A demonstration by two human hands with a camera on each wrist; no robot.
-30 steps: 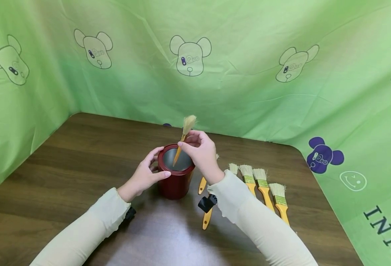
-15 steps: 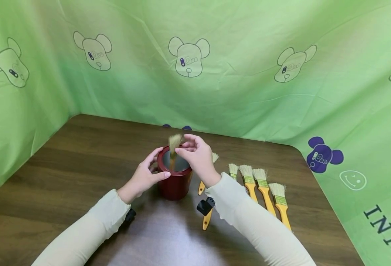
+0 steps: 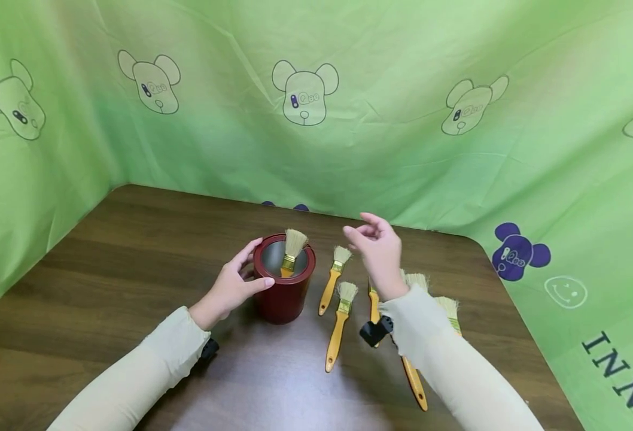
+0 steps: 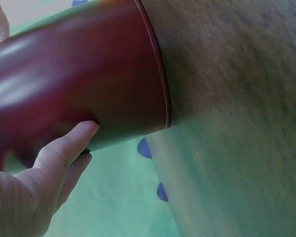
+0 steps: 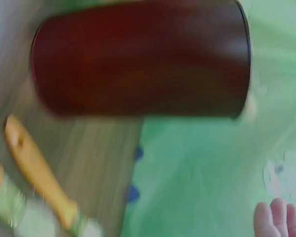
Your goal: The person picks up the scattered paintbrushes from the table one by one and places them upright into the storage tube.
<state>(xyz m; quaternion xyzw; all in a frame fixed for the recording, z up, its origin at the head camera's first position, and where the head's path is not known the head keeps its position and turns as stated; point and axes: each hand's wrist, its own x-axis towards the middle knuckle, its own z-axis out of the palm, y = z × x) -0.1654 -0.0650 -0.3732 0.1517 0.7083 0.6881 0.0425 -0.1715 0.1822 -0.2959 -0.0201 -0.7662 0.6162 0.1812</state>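
Inserted brush (image 3: 295, 246): inside the red can (image 3: 280, 303), bristles up and above the near rim, tilted toward the far right side; its lower handle is hidden by the can wall
Red can: upright on the table (image 3: 133, 275), its mouth open
Left hand (image 3: 234, 284): grips the can near the top, thumb at the near rim, fingers round the far left side
Right hand (image 3: 379, 254): in the air to the right of the can, fingers loosely bent, holding nothing; apart from the inserted brush
Step in hand: probably the end of placing one brush, with the right hand free and the left steadying the can
Next move: another brush would call for a thumb-and-finger pinch, the can held firm meanwhile
Nearest loose brush (image 3: 329, 288): flat just beside the can; a second loose brush (image 3: 338, 334) lies nearer the person
Remaining brushes (image 3: 414, 383): farther right, partly covered by the right sleeve (image 3: 437, 341); I cannot count them surely
Backdrop: green printed cloth (image 3: 214, 149) behind the table
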